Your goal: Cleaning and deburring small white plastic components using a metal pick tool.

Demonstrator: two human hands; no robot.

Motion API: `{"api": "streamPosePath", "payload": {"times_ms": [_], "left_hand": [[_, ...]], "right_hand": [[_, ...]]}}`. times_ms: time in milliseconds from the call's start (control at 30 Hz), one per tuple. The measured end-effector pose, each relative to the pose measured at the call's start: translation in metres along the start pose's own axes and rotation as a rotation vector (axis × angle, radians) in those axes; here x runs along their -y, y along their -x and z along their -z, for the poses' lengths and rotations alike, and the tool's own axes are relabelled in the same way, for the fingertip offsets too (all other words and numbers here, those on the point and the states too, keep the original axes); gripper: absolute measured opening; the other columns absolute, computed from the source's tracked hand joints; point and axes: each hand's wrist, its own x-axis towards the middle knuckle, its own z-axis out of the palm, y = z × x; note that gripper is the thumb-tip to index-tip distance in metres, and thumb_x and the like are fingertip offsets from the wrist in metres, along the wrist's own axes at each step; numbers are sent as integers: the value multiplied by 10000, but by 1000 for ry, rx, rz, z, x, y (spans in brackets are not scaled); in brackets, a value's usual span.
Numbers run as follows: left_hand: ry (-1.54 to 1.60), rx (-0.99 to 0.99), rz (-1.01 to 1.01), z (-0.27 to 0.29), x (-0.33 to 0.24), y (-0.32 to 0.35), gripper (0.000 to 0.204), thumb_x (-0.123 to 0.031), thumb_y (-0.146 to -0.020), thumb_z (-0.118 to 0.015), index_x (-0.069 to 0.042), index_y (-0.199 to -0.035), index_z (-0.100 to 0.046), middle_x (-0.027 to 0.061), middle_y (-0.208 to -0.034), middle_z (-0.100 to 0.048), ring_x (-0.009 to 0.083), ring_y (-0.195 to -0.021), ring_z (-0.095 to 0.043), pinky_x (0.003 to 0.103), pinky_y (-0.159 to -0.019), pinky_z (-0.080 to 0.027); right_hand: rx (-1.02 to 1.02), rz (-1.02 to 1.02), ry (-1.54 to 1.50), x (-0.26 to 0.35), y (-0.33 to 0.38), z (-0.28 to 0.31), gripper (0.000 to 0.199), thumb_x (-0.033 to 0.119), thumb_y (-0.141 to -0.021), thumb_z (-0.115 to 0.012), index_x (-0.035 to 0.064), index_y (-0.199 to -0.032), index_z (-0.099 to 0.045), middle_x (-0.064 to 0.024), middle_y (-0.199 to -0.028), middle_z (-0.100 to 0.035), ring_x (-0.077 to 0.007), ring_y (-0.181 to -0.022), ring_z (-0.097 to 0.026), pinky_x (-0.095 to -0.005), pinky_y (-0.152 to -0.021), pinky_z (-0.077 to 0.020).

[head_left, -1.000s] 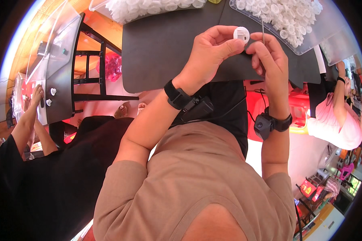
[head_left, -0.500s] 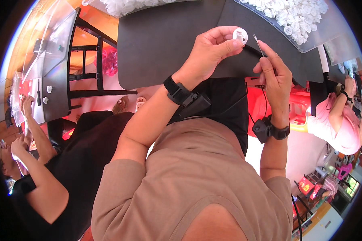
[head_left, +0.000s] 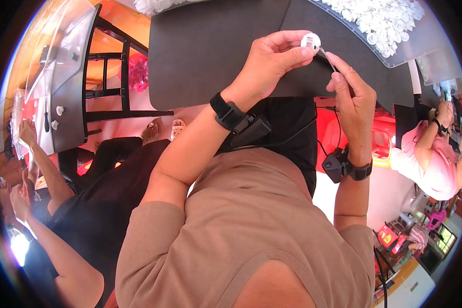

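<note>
In the head view, the left hand [head_left: 272, 61] sits in the upper middle of the frame, its fingers curled and pinching a small round white part [head_left: 311, 40] between thumb and fingertips. The part is held in the air above the dark table mat [head_left: 205, 46], near the top edge, right of centre.

The right hand [head_left: 351, 95] is just right of it, fingers closed around a thin metal tool [head_left: 327, 57] whose tip touches the underside of the white part. Each wrist carries a black band with a small black device: 1 on the left wrist [head_left: 231, 113], 1 on the right wrist [head_left: 346, 167].

At the upper right lies a heap of similar white parts [head_left: 380, 18] on a clear tray [head_left: 421, 43]. A second person in black [head_left: 72, 226] fills the lower left, arms raised toward a grey bench [head_left: 61, 92] at the left edge. A third person in pink [head_left: 434, 154] is at the right edge.
</note>
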Motion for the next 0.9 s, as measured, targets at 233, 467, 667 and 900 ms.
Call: {"api": "streamPosePath", "payload": {"times_ms": [233,467,667,900], "left_hand": [[16,18,-22,1,0,0,330,-62,-876,-656,-13,-1195,-585,86,-1097,-647,153,-1001,-624,287,-913,-512],[19,27,-24,1,0,0,327,-67,-873,-663,-20,-1189,-592,77,-1092,-648,146,-999,-621,285,-913,-509],[7,32,-25,1,0,0,321,-73,-872,-665,-28,-1183,-599,68,-1094,-649,138,-999,-619,280,-914,-506],[-7,36,-27,1,0,1,323,-75,-873,-665,-29,-1186,-599,65,-1090,-651,131,-996,-618,277,-910,-505]], "right_hand": [[13,31,50,1,-1,1,285,78,-914,-541,82,-1175,-655,-54,-730,-632,-88,-621,-547,-234,-581,-435],[42,10,63,4,-2,1,291,78,-913,-539,86,-1180,-654,-48,-702,-614,-82,-611,-536,-231,-568,-427],[43,5,44,5,-2,1,293,74,-912,-539,87,-1181,-654,-41,-693,-603,-79,-612,-528,-230,-566,-421],[39,22,41,4,-2,2,294,66,-911,-539,88,-1181,-655,-40,-695,-600,-77,-615,-527,-229,-567,-421]]}}
